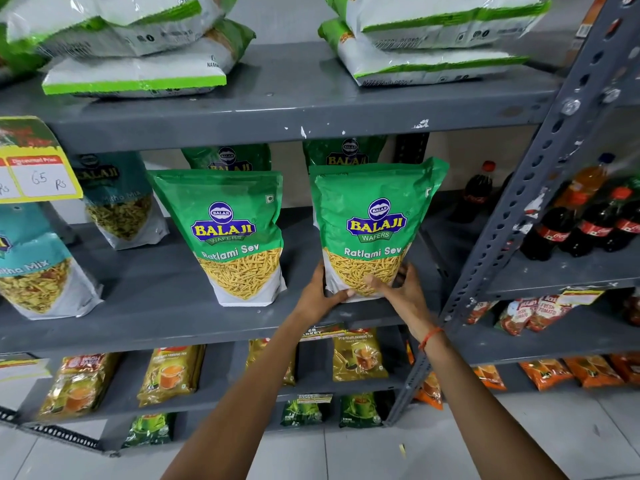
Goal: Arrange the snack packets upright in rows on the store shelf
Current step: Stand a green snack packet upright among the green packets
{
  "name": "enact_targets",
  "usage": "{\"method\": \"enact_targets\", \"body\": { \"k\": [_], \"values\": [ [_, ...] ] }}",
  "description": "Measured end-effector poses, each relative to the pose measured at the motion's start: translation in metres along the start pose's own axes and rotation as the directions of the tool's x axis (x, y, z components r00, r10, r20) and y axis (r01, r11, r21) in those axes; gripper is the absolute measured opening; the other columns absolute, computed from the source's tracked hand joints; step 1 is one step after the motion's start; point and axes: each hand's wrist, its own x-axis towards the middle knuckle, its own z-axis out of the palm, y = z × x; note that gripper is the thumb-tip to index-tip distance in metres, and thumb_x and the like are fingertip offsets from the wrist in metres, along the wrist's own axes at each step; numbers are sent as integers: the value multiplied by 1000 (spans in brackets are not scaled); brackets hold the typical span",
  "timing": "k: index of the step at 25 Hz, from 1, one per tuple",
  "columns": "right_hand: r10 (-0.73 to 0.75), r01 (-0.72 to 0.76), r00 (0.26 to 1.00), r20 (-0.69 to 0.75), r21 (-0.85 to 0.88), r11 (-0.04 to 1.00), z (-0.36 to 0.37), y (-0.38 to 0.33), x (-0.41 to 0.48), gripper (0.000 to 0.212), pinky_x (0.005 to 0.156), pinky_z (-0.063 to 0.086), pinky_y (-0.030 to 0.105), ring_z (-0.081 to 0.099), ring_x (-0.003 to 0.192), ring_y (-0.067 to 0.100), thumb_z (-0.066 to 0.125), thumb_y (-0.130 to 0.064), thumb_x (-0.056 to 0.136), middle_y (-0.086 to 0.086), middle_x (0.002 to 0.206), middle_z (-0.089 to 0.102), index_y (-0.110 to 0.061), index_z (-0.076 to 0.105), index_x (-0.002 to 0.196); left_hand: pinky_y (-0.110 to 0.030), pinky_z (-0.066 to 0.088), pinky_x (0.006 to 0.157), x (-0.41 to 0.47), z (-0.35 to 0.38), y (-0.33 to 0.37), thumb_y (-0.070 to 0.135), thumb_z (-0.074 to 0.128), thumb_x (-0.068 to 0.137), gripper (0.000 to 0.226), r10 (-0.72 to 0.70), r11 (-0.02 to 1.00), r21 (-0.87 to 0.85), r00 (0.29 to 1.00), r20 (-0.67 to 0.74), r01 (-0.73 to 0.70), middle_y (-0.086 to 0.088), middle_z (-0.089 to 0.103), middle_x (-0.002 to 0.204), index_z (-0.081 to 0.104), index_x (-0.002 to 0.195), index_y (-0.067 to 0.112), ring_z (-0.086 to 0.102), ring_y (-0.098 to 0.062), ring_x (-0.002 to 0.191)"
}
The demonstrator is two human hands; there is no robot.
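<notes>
A green Ratlami Sev packet (pixel 375 216) stands upright at the front right of the grey middle shelf (pixel 166 271). My left hand (pixel 320 294) grips its lower left corner and my right hand (pixel 403 291) holds its lower right side. A second green Ratlami Sev packet (pixel 228 233) stands upright to its left, apart from it. Two more green packets (pixel 228 157) stand behind them at the back. Teal Mitha Mix packets (pixel 119 199) stand upright at the left, one nearer the front edge (pixel 33 268).
White-and-green bags (pixel 138 74) lie flat on the shelf above. A yellow price tag (pixel 38 171) hangs at the left. A grey perforated upright (pixel 519 209) borders the right side, with cola bottles (pixel 588 223) beyond. Tea packets (pixel 358 355) fill the lower shelves.
</notes>
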Motion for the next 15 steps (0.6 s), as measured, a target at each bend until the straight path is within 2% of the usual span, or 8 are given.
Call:
{"method": "enact_targets", "body": {
  "k": [1, 3, 5, 7, 10, 12, 13, 15],
  "values": [
    [-32, 30, 997, -77, -15, 999, 8, -10, -11, 107, 115, 31, 48, 32, 140, 24, 70, -67, 64, 15, 152, 32, -15, 24, 145, -43, 36, 112, -5, 2, 4, 35, 71, 79, 90, 35, 999, 27, 999, -36, -34, -5, 35, 152, 14, 148, 19, 38, -23, 137],
    [-244, 224, 921, -305, -100, 970, 30, -32, -37, 98, 118, 18, 28, 16, 142, 10, 46, -72, 78, 14, 158, 17, -13, 14, 149, -34, 37, 109, -21, 4, 15, 50, 57, 84, 88, 142, 982, 147, 974, -174, -117, 4, 18, 159, 2, 149, 25, 28, -12, 141],
    [-532, 483, 749, -394, -225, 846, 58, -52, -51, 70, 117, 16, 20, 16, 142, 7, 38, -48, 95, 14, 156, 20, -5, 21, 147, -16, 38, 97, -37, -2, 27, 53, 42, 91, 74, 323, 934, 259, 888, -327, -245, 17, 9, 157, 2, 149, 30, 21, 11, 136],
    [-681, 635, 665, -307, -248, 732, 93, -71, -56, 54, 119, 18, 28, 17, 145, 11, 36, -27, 98, 6, 153, 23, -7, 23, 146, 0, 28, 95, -49, -20, 37, 43, 35, 97, 62, 457, 887, 297, 773, -440, -355, 23, 7, 156, 4, 149, 29, 18, 15, 136],
    [-695, 680, 711, -107, -143, 719, 149, -79, -56, 51, 117, 19, 24, 21, 145, 12, 36, -24, 99, 6, 153, 28, -10, 23, 147, -18, 15, 117, -56, -66, 31, 35, 41, 97, 69, 510, 860, 365, 620, -597, -356, 16, 0, 158, -2, 150, 21, 11, -11, 147],
    [-562, 561, 827, 9, -82, 824, 178, -67, -51, 61, 115, 17, 15, 21, 143, 6, 48, -31, 96, 5, 154, 29, -9, 22, 148, -23, 4, 120, -57, -104, 7, 38, 54, 91, 86, 457, 888, 387, 584, -671, -250, 10, -4, 158, -5, 149, 17, 4, -13, 148],
    [-443, 446, 893, 73, -20, 895, 189, -59, -48, 70, 112, 20, 13, 24, 140, 3, 58, -34, 91, 2, 153, 31, -11, 23, 148, -17, 3, 118, -58, -124, -9, 40, 61, 86, 95, 393, 918, 334, 613, -686, -215, 9, -3, 157, -6, 149, 16, 2, -8, 147],
    [-210, 205, 958, 194, 49, 978, 203, -43, -36, 79, 106, 37, 21, 44, 131, 7, 77, -34, 77, -1, 142, 50, -18, 35, 141, -12, 15, 112, -59, -163, -40, 42, 75, 73, 109, 176, 984, 105, 791, -586, -141, 14, 8, 154, -1, 149, 19, 9, 2, 143]
  ]
}}
